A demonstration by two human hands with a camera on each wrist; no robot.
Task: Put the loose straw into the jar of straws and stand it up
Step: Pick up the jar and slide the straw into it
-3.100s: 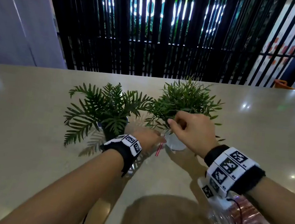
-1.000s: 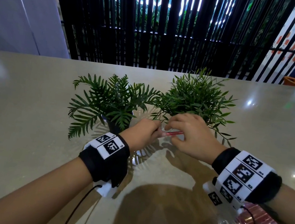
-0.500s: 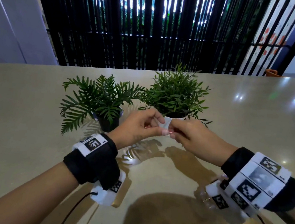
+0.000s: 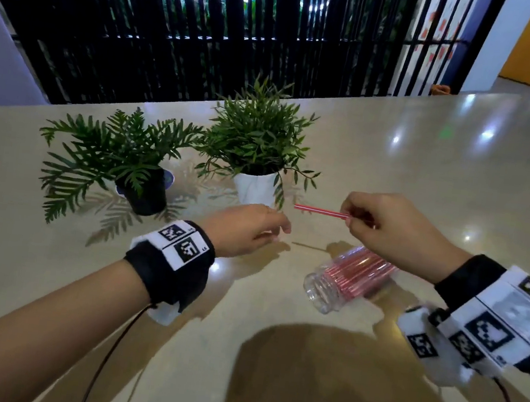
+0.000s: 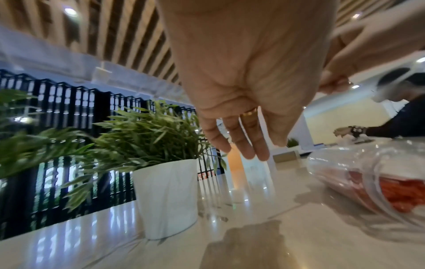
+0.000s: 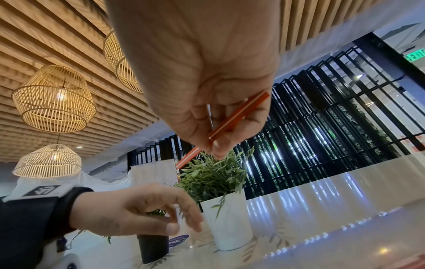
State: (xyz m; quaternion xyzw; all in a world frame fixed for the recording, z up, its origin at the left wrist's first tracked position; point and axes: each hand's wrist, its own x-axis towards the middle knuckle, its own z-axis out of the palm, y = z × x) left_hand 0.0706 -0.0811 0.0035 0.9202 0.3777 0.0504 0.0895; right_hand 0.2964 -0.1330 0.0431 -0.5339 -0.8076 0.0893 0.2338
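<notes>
Right hand [image 4: 396, 232] pinches loose straw [image 4: 320, 211], held level.
Left hand [image 4: 247, 228] relaxed, empty; jar of straws [image 4: 347, 279] lies sideways on tabletop [image 4: 427, 174].

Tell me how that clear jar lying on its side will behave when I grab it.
The jar looks like thin clear plastic, so probably light. Lying on its side on the glossy table, it may roll or slide if nudged. Its mouth is open, so the straws inside could spill if tipped mouth-down.

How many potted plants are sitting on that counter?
2. A fern-like plant in a black pot stands on the left, and a bushier plant in a white pot stands just right of it, beyond the left hand. None seems hidden.
</notes>
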